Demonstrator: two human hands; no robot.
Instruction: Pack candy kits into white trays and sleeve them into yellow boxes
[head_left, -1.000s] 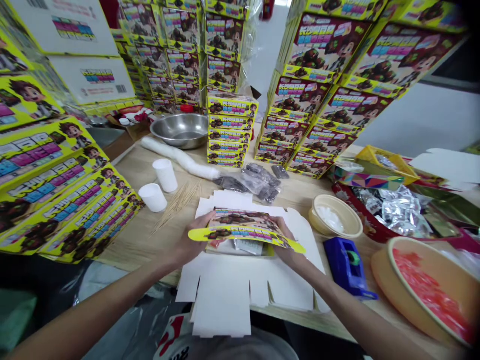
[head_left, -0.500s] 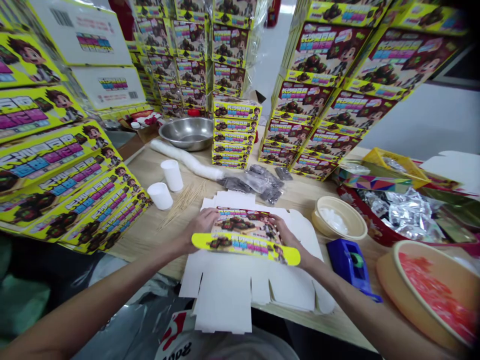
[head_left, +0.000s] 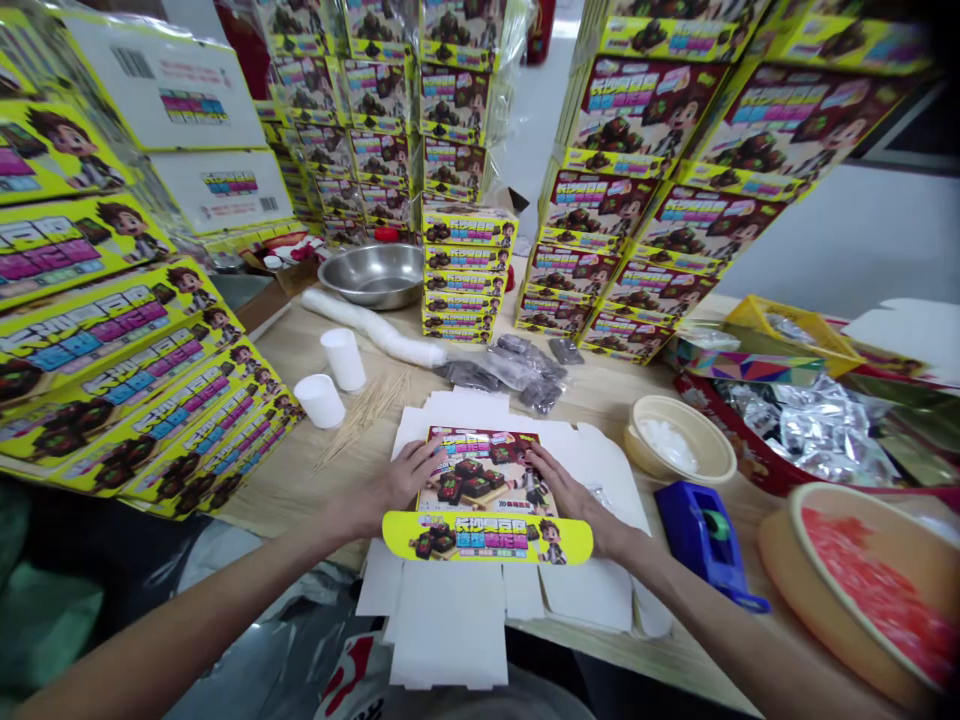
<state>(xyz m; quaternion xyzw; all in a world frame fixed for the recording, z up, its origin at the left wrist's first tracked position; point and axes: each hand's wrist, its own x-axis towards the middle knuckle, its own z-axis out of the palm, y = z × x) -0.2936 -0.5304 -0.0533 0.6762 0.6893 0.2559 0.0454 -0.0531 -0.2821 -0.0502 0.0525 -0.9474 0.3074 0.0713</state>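
A printed cardboard box (head_left: pixel 480 480) with a dark red top and a rounded yellow front flap (head_left: pixel 487 540) lies over flattened white cartons (head_left: pixel 450 620). My left hand (head_left: pixel 401 490) grips its left side, fingers over the top edge and thumb hidden. At the right side, my right hand (head_left: pixel 577 500) holds it the same way, fingertips on the printed top. The flap points toward me.
Stacks of finished boxes (head_left: pixel 600 200) stand behind and at left (head_left: pixel 112 380). White cups (head_left: pixel 343 360), wooden sticks (head_left: pixel 367 415) and dark packets (head_left: pixel 529 370) lie beyond. On the right are a beige bowl (head_left: pixel 641 460), blue tape dispenser (head_left: pixel 701 540) and tub of red packets (head_left: pixel 772 570).
The box has come down and toward me, from a tilted pose to a flatter one, with both hands staying at its sides. The yellow flap now shows its print more fully.
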